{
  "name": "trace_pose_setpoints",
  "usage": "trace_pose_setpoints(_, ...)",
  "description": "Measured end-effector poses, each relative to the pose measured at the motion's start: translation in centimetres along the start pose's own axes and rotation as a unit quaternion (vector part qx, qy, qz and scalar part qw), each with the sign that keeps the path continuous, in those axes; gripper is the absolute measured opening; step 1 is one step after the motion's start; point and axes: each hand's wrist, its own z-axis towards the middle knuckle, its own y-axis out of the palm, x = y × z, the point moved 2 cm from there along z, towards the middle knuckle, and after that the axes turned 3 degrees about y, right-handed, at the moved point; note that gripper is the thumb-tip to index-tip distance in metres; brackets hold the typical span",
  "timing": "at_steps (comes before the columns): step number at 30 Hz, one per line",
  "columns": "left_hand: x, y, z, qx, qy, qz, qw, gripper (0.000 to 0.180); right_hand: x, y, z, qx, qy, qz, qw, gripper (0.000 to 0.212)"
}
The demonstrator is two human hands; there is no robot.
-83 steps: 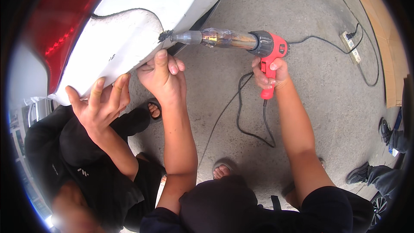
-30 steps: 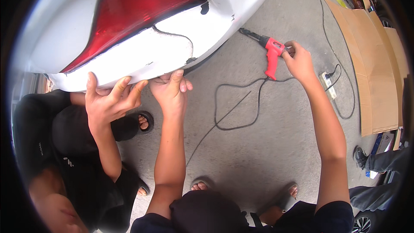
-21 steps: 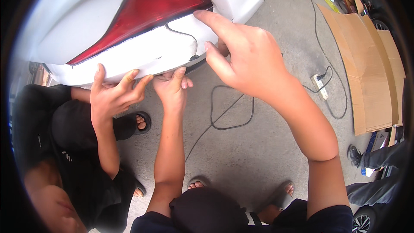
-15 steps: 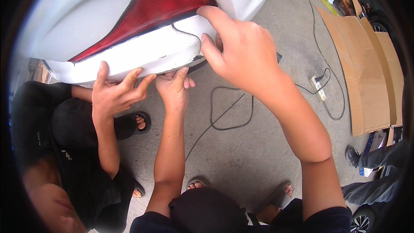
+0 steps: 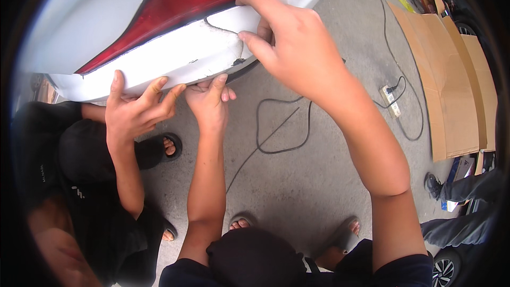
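Note:
A white car bumper (image 5: 175, 56) with a thin black crack (image 5: 226, 29) sits below a red tail light (image 5: 180, 0). My right hand (image 5: 295, 48) reaches up and pinches the bumper's edge right beside the crack, thumb and fingers closed on the panel. My left hand (image 5: 210, 101) presses its fingertips up against the bumper's lower edge, fingers spread. Just left of it, a co-worker's hand (image 5: 135, 111) also pushes on that lower edge; this person in black (image 5: 79, 180) crouches at the left.
A black cable (image 5: 281, 127) loops over the concrete floor to a power strip (image 5: 390, 101). Flat cardboard sheets (image 5: 451, 74) lie at the right. Another person's legs and shoe (image 5: 451, 207) stand at the right edge, near a car wheel (image 5: 446, 271).
My right hand left the red heat gun on the floor and came up to grip the bumper by the crack. My left hand and the co-worker's hand stayed on the lower edge.

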Motion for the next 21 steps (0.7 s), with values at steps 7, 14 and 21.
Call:
trace_pose_setpoints(7,-0.2,-0.4,0.2,-0.007,-0.010,-0.016,1.000,0.028,-0.3,-1.4,-0.2,-0.039,-0.022,-0.071,0.996,0.054)
trace_pose_setpoints(14,-0.5,-0.7,0.3,-0.011,0.004,-0.021,1.000,0.030,-0.6,-1.5,0.2,-0.051,-0.008,-0.062,0.997,0.053)
trace_pose_setpoints(21,-0.3,-0.4,0.3,-0.007,-0.007,-0.023,1.000,0.030,1.2,-0.6,-2.5,0.013,-0.026,-0.001,1.000,0.055)
